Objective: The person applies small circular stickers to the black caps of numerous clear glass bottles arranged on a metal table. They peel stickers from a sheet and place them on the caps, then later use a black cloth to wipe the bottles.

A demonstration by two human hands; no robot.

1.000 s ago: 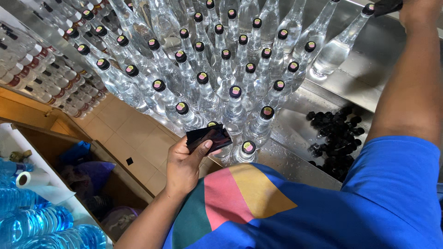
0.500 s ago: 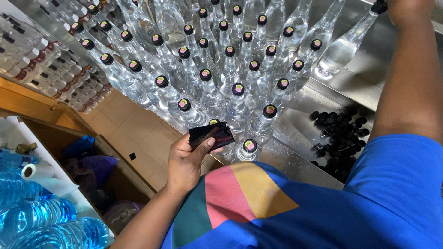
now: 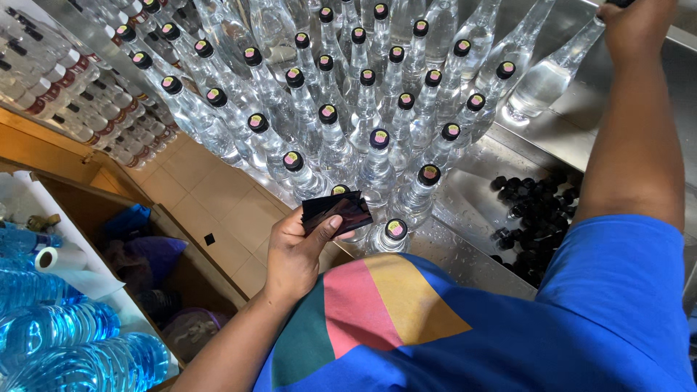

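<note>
My left hand (image 3: pixel 299 250) pinches a small stack of dark, glossy shrink sleeves (image 3: pixel 338 210) just in front of my chest, at the near edge of a steel table (image 3: pixel 465 254). Several clear filled bottles (image 3: pixel 363 109) with black caps and pink-yellow seals stand packed together on it. The nearest capped bottle (image 3: pixel 395 232) stands just right of the sleeves. My right hand (image 3: pixel 633 25) is stretched to the far right and grips the neck of a clear bottle (image 3: pixel 552 72) that leans over.
A heap of loose black caps (image 3: pixel 530 210) lies on the steel at the right. At the left are shelves of small bottles (image 3: pixel 65 94), a tiled floor (image 3: pixel 210 196), blue water bottles (image 3: pixel 65 341), a tape roll (image 3: pixel 62 258) and a brown bin (image 3: pixel 152 239).
The view has shifted slightly, so the bottles sit a little lower in frame. Both hands keep their hold and stay about where they were.
</note>
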